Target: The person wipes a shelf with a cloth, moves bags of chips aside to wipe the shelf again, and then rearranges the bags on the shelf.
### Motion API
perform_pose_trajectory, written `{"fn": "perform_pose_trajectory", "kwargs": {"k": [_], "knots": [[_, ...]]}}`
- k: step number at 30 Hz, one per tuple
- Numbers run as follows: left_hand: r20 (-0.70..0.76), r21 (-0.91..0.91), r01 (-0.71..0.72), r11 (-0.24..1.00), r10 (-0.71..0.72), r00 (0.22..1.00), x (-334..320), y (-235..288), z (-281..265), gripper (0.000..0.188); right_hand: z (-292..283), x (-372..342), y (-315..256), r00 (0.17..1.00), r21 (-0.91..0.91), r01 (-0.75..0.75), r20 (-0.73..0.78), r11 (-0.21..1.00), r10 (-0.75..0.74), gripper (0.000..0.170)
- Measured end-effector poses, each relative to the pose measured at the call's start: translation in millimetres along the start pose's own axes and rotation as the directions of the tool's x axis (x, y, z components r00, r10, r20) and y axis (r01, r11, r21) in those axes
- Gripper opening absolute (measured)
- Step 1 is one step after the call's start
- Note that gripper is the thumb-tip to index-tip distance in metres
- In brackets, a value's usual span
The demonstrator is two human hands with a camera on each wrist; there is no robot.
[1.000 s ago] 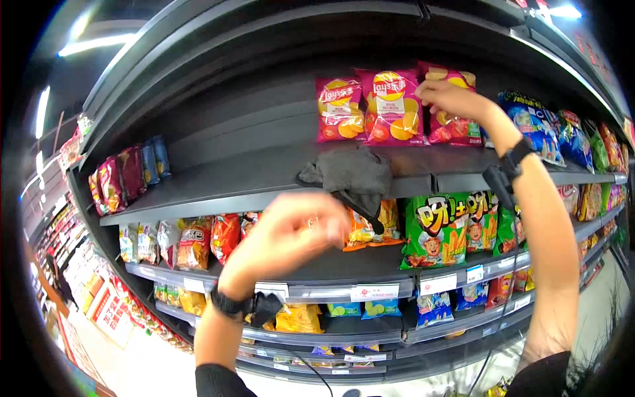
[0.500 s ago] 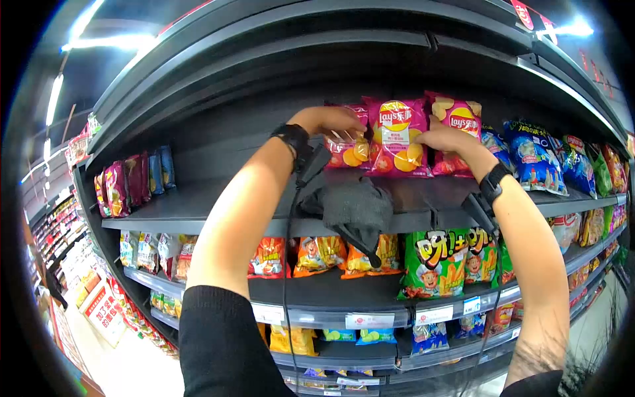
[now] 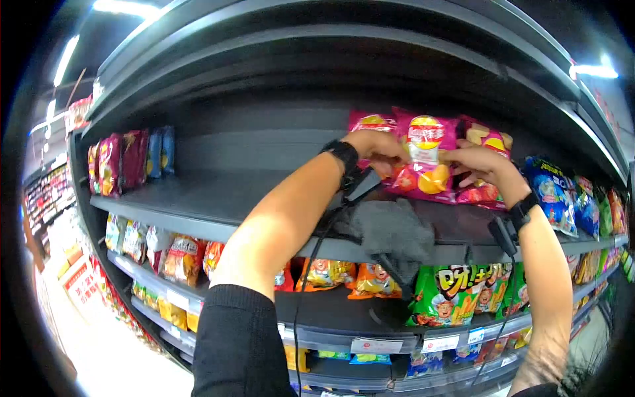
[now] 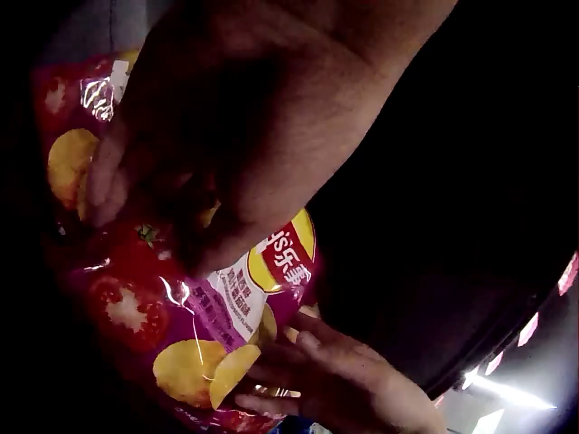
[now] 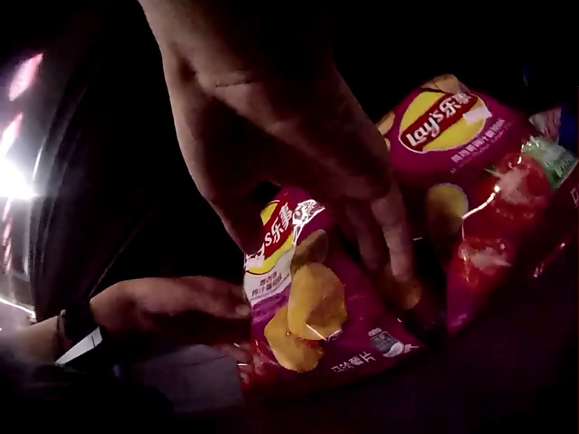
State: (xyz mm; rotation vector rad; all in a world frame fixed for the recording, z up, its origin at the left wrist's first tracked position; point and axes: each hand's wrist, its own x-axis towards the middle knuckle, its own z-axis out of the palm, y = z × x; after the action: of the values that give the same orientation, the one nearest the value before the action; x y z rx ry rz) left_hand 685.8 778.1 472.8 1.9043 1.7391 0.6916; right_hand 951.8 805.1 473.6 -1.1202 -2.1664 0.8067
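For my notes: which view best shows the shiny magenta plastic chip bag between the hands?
Head: the bag shows nearly its whole front. Left wrist: the left hand hides part of its logo. Right wrist: the right hand covers part; printed chips show.

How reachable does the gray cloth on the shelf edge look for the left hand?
Probably yes: the gray cloth lies just below the left hand, with nothing seen on top of it, though that hand is touching the middle chip bag.
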Motion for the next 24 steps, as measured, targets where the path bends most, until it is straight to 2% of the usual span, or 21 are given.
{"fn": "perform_pose_trajectory", "kwargs": {"k": [1,3,4,5,6,7,8,10,12,15,17,19,20,22,24], "knots": [[-0.054,-0.083,-0.078,0.993,0.074,0.996,-6.6,2.4,1.4,0.023,-1.8,-13.3,-11.4,0.999,-0.068,0.035,-0.001,0.997,-0.035,0.069],[-0.092,-0.137,-0.201,0.970,0.190,0.977,-23.6,13.3,-6.8,0.021,-14.0,-4.3,-5.0,0.994,-0.045,0.096,-0.054,0.994,-0.098,0.062],[-0.143,-0.148,-0.282,0.948,0.262,0.954,-24.8,15.5,-11.1,0.024,-13.0,-21.4,-15.7,0.979,-0.090,0.130,-0.145,0.987,-0.143,0.061],[-0.241,-0.163,-0.359,0.919,0.315,0.918,-46.3,25.9,-8.4,0.030,-6.4,-33.1,-17.6,0.942,0.035,0.251,-0.237,0.967,-0.236,0.062],[-0.182,-0.120,-0.388,0.914,0.364,0.913,-42.5,25.6,-18.2,0.036,-8.5,-36.8,-17.0,0.951,0.091,0.239,-0.221,0.967,-0.215,0.066],[-0.215,-0.140,-0.336,0.931,0.303,0.929,-43.7,30.4,-16.7,0.041,-10.7,-40.3,-16.4,0.959,0.146,0.226,-0.205,0.963,-0.194,0.070],[-0.224,-0.138,-0.308,0.941,0.273,0.935,-50.7,33.9,-14.5,0.046,-6.0,-42.2,-12.0,0.931,0.181,0.252,-0.314,0.951,-0.186,0.071],[-0.243,-0.112,-0.302,0.947,0.269,0.932,-67.2,41.0,-10.1,0.055,-22.4,-28.5,2.0,0.947,0.210,0.263,-0.245,0.942,-0.210,0.077],[-0.241,-0.167,-0.265,0.950,0.221,0.945,-87.0,46.3,-9.2,0.055,-15.0,-49.4,-8.2,0.938,0.287,0.328,-0.209,0.900,-0.275,0.080],[-0.310,-0.147,-0.382,0.912,0.324,0.894,-104.7,41.1,-7.7,0.056,1.1,-53.2,-15.1,0.912,0.299,0.391,-0.252,0.870,-0.324,0.080],[-0.376,-0.131,-0.277,0.952,0.211,0.902,-127.8,34.5,-10.1,0.058,11.7,-47.7,-22.2,0.894,0.258,0.443,-0.208,0.859,-0.398,0.079],[-0.453,-0.081,-0.188,0.979,0.132,0.882,-180.9,32.3,-8.4,0.064,31.8,-56.3,-36.2,0.861,0.221,0.508,-0.175,0.833,-0.479,0.078],[-0.475,-0.127,-0.196,0.972,0.113,0.873,-200.8,23.5,-8.1,0.065,43.8,-57.9,-41.3,0.851,0.247,0.523,-0.203,0.816,-0.484,0.077],[-0.517,-0.211,-0.224,0.952,0.085,0.852,-229.7,8.5,-10.6,0.068,68.5,-82.6,-70.4,0.848,0.279,0.526,-0.102,0.803,-0.520,0.080],[-0.571,-0.135,-0.249,0.959,0.130,0.811,-241.5,-18.5,-24.7,0.086,98.3,-103.5,-96.0,0.833,0.117,0.552,-0.091,0.825,-0.545,0.084]]}}
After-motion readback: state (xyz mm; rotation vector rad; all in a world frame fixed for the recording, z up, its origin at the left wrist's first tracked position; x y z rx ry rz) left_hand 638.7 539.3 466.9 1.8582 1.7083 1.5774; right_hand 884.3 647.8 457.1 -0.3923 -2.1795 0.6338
